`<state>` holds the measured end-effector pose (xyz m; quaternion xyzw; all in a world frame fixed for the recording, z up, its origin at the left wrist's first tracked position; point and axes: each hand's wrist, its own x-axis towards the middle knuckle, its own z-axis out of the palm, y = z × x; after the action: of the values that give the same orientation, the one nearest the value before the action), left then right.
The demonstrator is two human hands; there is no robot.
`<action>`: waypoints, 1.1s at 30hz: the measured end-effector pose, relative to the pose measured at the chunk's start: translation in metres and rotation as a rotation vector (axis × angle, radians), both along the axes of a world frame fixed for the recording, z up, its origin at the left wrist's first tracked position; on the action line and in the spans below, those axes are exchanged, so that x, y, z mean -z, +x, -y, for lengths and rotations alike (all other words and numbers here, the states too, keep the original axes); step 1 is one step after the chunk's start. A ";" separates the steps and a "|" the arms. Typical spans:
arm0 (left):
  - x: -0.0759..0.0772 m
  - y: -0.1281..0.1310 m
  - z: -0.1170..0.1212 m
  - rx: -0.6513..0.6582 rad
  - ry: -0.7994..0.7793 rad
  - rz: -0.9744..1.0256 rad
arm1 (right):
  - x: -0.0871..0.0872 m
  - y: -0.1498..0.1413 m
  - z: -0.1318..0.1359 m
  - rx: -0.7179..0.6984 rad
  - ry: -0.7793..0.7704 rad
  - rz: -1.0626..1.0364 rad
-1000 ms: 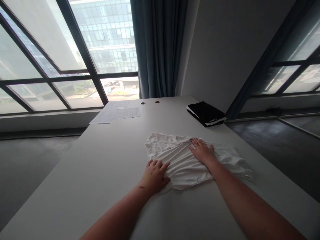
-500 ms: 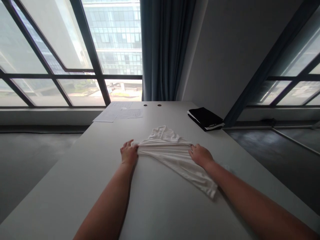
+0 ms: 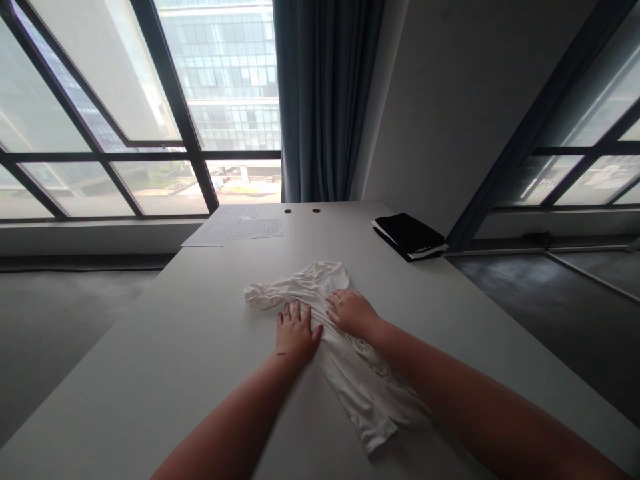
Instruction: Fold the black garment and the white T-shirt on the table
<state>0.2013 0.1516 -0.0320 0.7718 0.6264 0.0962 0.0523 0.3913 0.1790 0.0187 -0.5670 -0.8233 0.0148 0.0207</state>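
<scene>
A rumpled white garment [image 3: 353, 383] of thin cloth lies on the white table. Its bunched far-left end [image 3: 256, 295] reaches to the left, and a tube-like part with a hemmed end stretches toward me. Whether it is a shirt or trousers I cannot tell. My left hand [image 3: 296, 333] rests at the cloth's left edge, palm down with fingers spread. On top of the cloth, just to the right, lies my right hand [image 3: 354, 312], its fingers extended over the folds. My right forearm covers part of the garment's right side.
Sheets of paper [image 3: 220, 227] lie at the table's far left. A black folder-like item with white pages [image 3: 410, 235] is at the far right. Two round holes are near the table's [image 3: 190, 347] far edge. Behind it are windows and a blue curtain [image 3: 325, 100].
Both hands have let go of the stretched cloth and come closer together. The left moved right and nearer, the right moved left. The garment now lies looser, its hemmed end shifted left and nearer.
</scene>
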 end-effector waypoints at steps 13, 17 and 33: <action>-0.005 -0.115 -0.082 -0.463 -0.156 -0.030 | 0.082 0.104 -0.130 0.391 0.201 -0.242; -0.008 -0.111 -0.081 -0.405 0.068 -0.006 | 0.089 0.107 -0.122 0.353 0.312 -0.283; 0.002 -0.048 -0.043 0.328 -0.007 0.016 | 0.066 0.157 -0.085 0.651 0.596 -0.478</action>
<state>0.1530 0.1950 -0.0336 0.8627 0.4920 0.0902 0.0749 0.5480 0.2638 -0.0473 -0.7446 -0.5445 -0.0987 0.3734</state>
